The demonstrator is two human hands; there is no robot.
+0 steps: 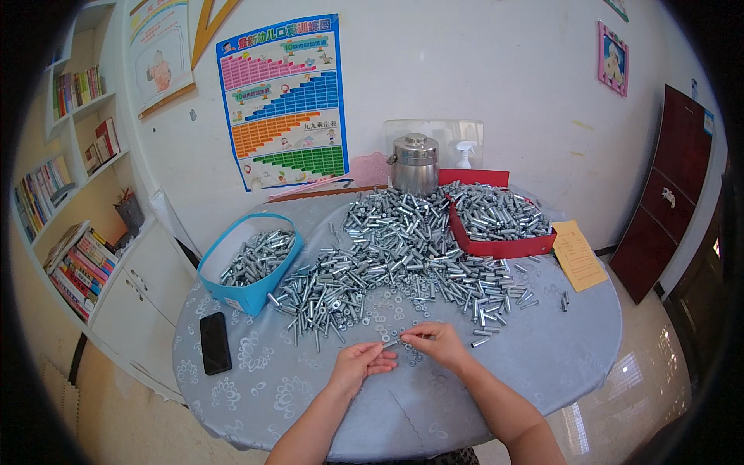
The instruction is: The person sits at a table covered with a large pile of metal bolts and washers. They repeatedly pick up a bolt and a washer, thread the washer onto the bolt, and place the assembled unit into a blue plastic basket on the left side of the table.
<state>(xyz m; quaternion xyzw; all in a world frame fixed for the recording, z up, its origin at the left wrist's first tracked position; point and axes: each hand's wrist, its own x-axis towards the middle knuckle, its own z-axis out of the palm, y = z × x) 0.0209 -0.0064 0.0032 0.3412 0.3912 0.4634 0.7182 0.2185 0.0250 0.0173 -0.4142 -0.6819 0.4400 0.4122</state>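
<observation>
My left hand (359, 364) and my right hand (436, 343) meet over the near part of a round table (542, 364) covered with a pale patterned cloth. Between their fingertips they pinch a small silver bolt (393, 342). Just beyond the hands lie loose washers and nuts (387, 318). A large heap of silver bolts and sleeves (395, 248) fills the middle of the table.
A blue box (225, 256) with bolts stands at the left. A red box (504, 248) full of bolts stands at the right, a yellow paper (577, 254) beside it. A black phone (215, 342) lies near the left edge. A metal pot (415, 163) stands at the back.
</observation>
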